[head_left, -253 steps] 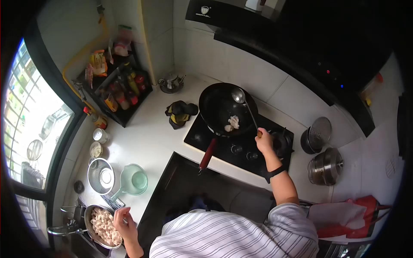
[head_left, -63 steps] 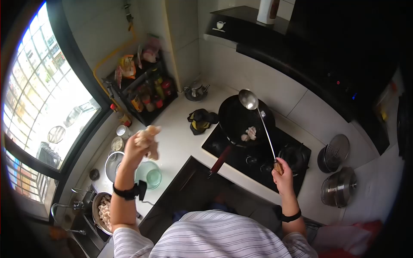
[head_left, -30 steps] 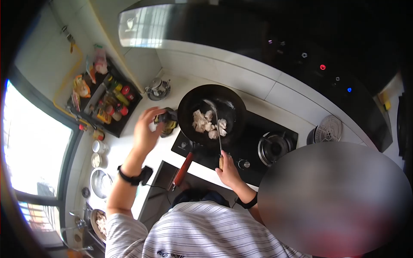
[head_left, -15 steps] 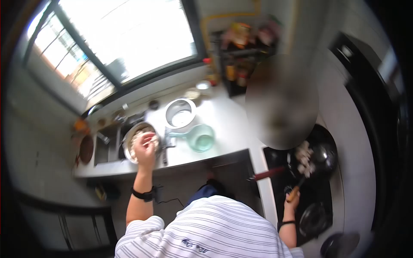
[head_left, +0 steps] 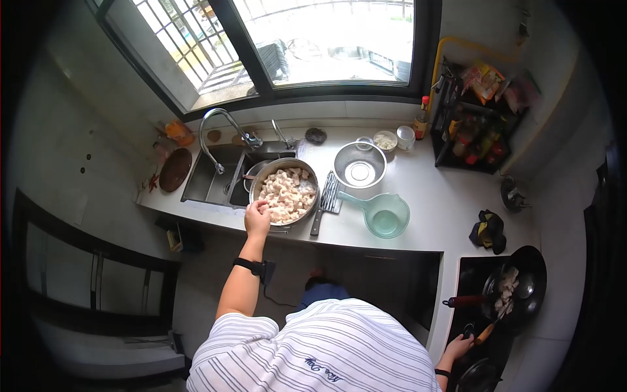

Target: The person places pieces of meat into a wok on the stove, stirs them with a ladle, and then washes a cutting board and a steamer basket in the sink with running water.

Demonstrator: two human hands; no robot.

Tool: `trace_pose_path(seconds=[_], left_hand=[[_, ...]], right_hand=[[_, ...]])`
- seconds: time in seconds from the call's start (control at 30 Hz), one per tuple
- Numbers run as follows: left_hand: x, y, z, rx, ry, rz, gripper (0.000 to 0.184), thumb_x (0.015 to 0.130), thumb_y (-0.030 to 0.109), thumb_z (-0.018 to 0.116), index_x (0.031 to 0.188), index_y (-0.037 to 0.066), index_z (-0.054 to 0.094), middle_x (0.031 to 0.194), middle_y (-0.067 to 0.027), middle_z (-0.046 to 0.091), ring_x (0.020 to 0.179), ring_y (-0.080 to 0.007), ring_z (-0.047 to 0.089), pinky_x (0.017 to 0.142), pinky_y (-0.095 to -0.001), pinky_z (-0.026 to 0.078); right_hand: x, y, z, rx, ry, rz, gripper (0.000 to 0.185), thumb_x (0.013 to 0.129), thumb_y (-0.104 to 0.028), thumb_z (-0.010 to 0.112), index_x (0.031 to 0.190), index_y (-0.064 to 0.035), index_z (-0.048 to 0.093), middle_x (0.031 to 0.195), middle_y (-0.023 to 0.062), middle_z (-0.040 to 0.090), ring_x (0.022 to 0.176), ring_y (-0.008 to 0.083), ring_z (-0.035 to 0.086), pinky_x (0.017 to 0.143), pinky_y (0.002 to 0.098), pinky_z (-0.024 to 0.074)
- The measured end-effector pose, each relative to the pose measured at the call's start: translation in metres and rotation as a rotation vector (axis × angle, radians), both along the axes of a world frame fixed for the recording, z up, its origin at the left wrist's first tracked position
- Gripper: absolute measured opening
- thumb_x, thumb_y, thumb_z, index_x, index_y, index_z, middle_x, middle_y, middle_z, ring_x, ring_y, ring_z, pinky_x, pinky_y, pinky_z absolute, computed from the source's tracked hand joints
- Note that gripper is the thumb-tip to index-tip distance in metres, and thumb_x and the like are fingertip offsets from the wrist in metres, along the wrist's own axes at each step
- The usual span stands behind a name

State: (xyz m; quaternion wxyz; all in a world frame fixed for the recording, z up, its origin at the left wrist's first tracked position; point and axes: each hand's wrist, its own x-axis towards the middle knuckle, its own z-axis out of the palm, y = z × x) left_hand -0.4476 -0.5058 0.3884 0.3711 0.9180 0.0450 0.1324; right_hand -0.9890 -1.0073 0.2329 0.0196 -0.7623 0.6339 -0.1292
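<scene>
A metal bowl (head_left: 316, 196) heaped with pale meat chunks (head_left: 285, 194) stands at the sink's right side. My left hand (head_left: 257, 217) is at its near-left rim, fingers bent closed over the edge. At the stove, my right hand (head_left: 460, 345) has its fingers closed at a dark stove knob (head_left: 469, 329). Right beside those fingers lies the wooden handle of a spatula (head_left: 484, 334), its blade end in the black wok (head_left: 532, 287). A few meat pieces (head_left: 506, 291) sit in the wok, whose dark red handle (head_left: 467, 301) points left.
Right of the bowl are a cleaver (head_left: 326, 202), a green ladle (head_left: 386, 214) and a metal pot (head_left: 360, 164). A double sink (head_left: 215, 173) with a tall faucet is at left. The black spice rack (head_left: 480, 124) and a dark cloth (head_left: 488, 232) are toward the right.
My left hand has drawn back from over the meat to the bowl's near-left rim. The wok lid-like blur by the stove is gone. My right hand now sits beside the spatula handle. The view has shifted.
</scene>
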Motion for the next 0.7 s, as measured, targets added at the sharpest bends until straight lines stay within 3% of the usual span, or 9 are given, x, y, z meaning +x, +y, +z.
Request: trace_pose_path(seconds=[0.07, 0.13, 0.2, 0.27, 0.4, 0.47, 0.53, 0.6, 0.7], left_hand=[[0.023, 0.021, -0.017, 0.178, 0.059, 0.114, 0.023, 0.070, 0.007, 0.057, 0.092, 0.007, 0.063, 0.096, -0.0115, 0.059, 0.090, -0.0273, 0.058, 0.080, -0.0360, 0.047], [0.047, 0.037, -0.033, 0.131, 0.100, 0.084, 0.025, 0.068, 0.009, 0.060, 0.093, 0.008, 0.062, 0.098, -0.0119, 0.059, 0.092, -0.0281, 0.057, 0.081, -0.0370, 0.046], [0.083, 0.048, -0.050, -0.010, 0.143, 0.011, 0.026, 0.067, 0.010, 0.059, 0.093, 0.007, 0.063, 0.097, -0.0120, 0.060, 0.093, -0.0278, 0.058, 0.082, -0.0364, 0.046], [0.118, 0.051, -0.050, -0.037, 0.134, -0.025, 0.026, 0.070, 0.009, 0.057, 0.095, 0.006, 0.063, 0.092, -0.0125, 0.065, 0.088, -0.0256, 0.062, 0.079, -0.0342, 0.048], [0.206, 0.054, -0.058, -0.167, 0.167, -0.241, 0.030, 0.072, 0.008, 0.054, 0.101, 0.002, 0.061, 0.094, -0.0126, 0.066, 0.090, -0.0222, 0.063, 0.082, -0.0307, 0.048], [0.258, 0.048, -0.082, -0.231, 0.212, -0.360, 0.033, 0.073, 0.007, 0.053, 0.104, 0.001, 0.060, 0.098, -0.0137, 0.065, 0.092, -0.0227, 0.063, 0.083, -0.0309, 0.047], [0.306, 0.037, -0.109, -0.387, 0.337, -0.531, 0.042, 0.074, 0.007, 0.051, 0.115, -0.001, 0.055, 0.112, -0.0172, 0.059, 0.105, -0.0241, 0.057, 0.090, -0.0301, 0.044], [0.346, 0.027, -0.148, -0.432, 0.366, -0.635, 0.048, 0.074, 0.009, 0.052, 0.121, -0.001, 0.049, 0.118, -0.0200, 0.055, 0.112, -0.0274, 0.052, 0.094, -0.0312, 0.040], [0.369, 0.014, -0.128, -0.094, 0.446, -0.707, 0.050, 0.076, 0.015, 0.050, 0.122, -0.002, 0.046, 0.119, -0.0240, 0.052, 0.115, -0.0344, 0.047, 0.098, -0.0367, 0.037]], right_hand=[[0.039, 0.046, 0.032, 0.217, -0.107, -0.033, 0.033, 0.079, -0.006, 0.058, 0.111, -0.0002, 0.050, 0.095, 0.0195, 0.057, 0.086, 0.0279, 0.058, 0.076, 0.0346, 0.0470], [0.047, 0.066, -0.042, 0.375, -0.336, 0.184, 0.028, 0.079, -0.003, 0.055, 0.106, -0.0012, 0.052, 0.089, 0.0155, 0.059, 0.080, 0.0209, 0.058, 0.070, 0.0308, 0.0482], [0.155, 0.138, 0.048, 1.040, -0.568, 0.053, 0.026, 0.081, -0.004, 0.053, 0.107, -0.0011, 0.054, 0.088, 0.0119, 0.060, 0.079, 0.0157, 0.059, 0.067, 0.0268, 0.0490], [0.238, 0.180, 0.077, 1.289, -0.653, 0.323, 0.027, 0.084, -0.007, 0.054, 0.111, -0.0015, 0.053, 0.093, 0.0089, 0.061, 0.079, 0.0130, 0.060, 0.064, 0.0233, 0.0492], [0.388, 0.238, 0.096, 1.700, -1.085, 0.372, 0.042, 0.089, -0.019, 0.054, 0.125, -0.0017, 0.041, 0.106, 0.0139, 0.056, 0.091, 0.0217, 0.058, 0.077, 0.0306, 0.0484], [0.448, 0.245, 0.068, 1.784, -1.227, 0.182, 0.052, 0.090, -0.024, 0.052, 0.132, -0.0026, 0.030, 0.117, 0.0184, 0.047, 0.108, 0.0302, 0.050, 0.087, 0.0428, 0.0435], [0.498, 0.249, 0.044, 1.759, -1.292, 0.015, 0.062, 0.087, -0.034, 0.055, 0.134, -0.0048, 0.027, 0.118, 0.0158, 0.042, 0.108, 0.0301, 0.046, 0.087, 0.0425, 0.0410], [0.534, 0.246, 0.028, 1.647, -1.422, -0.430, 0.071, 0.082, -0.045, 0.059, 0.133, -0.0061, 0.028, 0.113, 0.0111, 0.042, 0.099, 0.0257, 0.046, 0.085, 0.0381, 0.0400], [0.559, 0.239, 0.010, 1.497, -1.550, -0.605, 0.053, 0.081, -0.049, 0.058, 0.109, -0.0074, 0.041, 0.100, 0.0056, 0.046, 0.088, 0.0217, 0.047, 0.077, 0.0361, 0.0403]])
